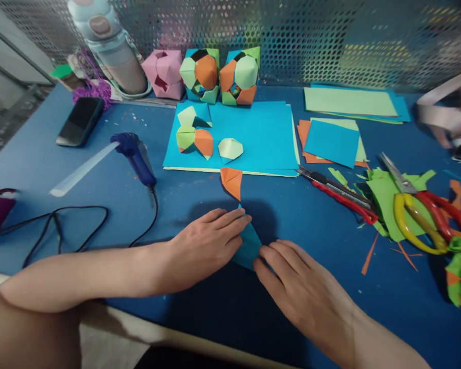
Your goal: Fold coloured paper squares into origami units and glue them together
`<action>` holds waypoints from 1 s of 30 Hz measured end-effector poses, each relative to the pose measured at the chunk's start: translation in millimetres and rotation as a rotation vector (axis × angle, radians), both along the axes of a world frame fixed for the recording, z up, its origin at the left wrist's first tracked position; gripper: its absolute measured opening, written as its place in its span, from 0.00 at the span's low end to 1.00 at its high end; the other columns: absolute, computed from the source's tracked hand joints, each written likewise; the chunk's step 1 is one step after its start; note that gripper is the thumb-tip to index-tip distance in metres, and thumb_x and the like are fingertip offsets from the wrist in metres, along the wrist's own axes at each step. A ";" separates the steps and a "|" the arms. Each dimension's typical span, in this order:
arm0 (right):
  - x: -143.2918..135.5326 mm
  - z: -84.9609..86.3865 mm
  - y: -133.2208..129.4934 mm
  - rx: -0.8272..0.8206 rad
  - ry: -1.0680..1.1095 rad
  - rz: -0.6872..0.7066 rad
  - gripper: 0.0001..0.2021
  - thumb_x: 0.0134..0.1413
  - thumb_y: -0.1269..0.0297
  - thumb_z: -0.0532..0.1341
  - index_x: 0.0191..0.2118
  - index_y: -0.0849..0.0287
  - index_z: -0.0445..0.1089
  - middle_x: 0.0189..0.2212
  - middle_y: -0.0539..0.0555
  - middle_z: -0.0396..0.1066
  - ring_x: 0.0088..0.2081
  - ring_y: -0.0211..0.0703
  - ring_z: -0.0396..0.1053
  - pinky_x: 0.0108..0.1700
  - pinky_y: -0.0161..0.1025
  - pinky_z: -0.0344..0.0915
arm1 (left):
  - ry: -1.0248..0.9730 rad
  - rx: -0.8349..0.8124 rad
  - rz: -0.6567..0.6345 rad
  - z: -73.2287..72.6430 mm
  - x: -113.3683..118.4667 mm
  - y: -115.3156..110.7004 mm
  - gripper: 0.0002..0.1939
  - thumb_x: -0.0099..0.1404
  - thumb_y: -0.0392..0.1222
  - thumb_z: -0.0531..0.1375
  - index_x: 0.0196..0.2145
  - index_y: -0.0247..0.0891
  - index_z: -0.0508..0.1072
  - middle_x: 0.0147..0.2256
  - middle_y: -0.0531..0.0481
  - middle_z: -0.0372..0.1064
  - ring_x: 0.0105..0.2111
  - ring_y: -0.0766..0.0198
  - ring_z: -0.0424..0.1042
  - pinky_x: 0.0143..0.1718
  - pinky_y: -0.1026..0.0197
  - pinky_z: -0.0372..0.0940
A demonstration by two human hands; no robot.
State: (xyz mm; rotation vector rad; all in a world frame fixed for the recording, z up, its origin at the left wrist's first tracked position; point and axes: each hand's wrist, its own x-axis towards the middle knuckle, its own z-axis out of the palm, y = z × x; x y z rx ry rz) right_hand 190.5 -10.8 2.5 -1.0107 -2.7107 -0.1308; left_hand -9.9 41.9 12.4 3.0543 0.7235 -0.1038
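Observation:
Before me on the table lies a blue folded paper (pixel 249 248), its pointed corner facing away from me. My left hand (pixel 207 245) rests over its left side, fingers stretched and lying flat on it. At the paper's right edge, my right hand (pixel 294 279) pinches the sheet between thumb and fingers. Just beyond the point sits a small folded orange paper piece (pixel 231 183). Farther back, several folded paper pieces, among them a pale green one (pixel 230 149), stand on a stack of blue sheets (pixel 253 128). Parts of the folded paper are hidden under my left fingers.
Folded paper cubes (pixel 202 74) line the back, beside a bottle (pixel 117 56). On the left are a phone (pixel 80 122) and a corded blue glue gun (pixel 134 156). To the right lie square papers (pixel 332 142), a red cutter (pixel 341 197), scissors (pixel 418 210) and green scraps (pixel 384 200).

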 end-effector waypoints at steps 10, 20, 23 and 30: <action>1.5 -6.6 -5.0 -0.063 0.014 0.034 0.16 0.52 0.79 0.48 0.34 0.63 0.72 0.34 0.56 0.74 0.38 0.46 0.67 0.44 0.42 0.60 | -0.046 -0.211 -0.167 1.3 0.8 -0.8 0.17 0.64 0.30 0.49 0.49 0.32 0.67 0.58 0.42 0.58 0.59 0.61 0.55 0.61 0.57 0.51; 12.9 10.9 -4.8 -0.225 0.110 0.037 0.14 0.50 0.78 0.51 0.20 0.59 0.67 0.19 0.52 0.65 0.25 0.42 0.64 0.33 0.43 0.63 | -0.048 -0.234 -0.165 1.5 1.3 3.8 0.15 0.66 0.31 0.48 0.47 0.34 0.69 0.58 0.42 0.58 0.58 0.59 0.57 0.58 0.55 0.55; 6.3 7.4 1.2 -0.127 0.150 -0.010 0.12 0.54 0.76 0.52 0.30 0.64 0.73 0.30 0.57 0.73 0.34 0.45 0.69 0.38 0.42 0.66 | -0.058 -0.200 -0.164 0.2 1.8 3.2 0.14 0.66 0.32 0.48 0.45 0.33 0.69 0.57 0.41 0.59 0.57 0.58 0.59 0.57 0.53 0.56; 5.6 -7.6 -10.7 -0.022 -0.030 0.041 0.17 0.53 0.77 0.49 0.41 0.72 0.73 0.43 0.65 0.73 0.46 0.50 0.69 0.43 0.42 0.69 | 0.006 -0.204 -0.122 5.1 5.5 5.0 0.12 0.64 0.32 0.53 0.44 0.33 0.70 0.58 0.32 0.55 0.59 0.52 0.56 0.56 0.52 0.57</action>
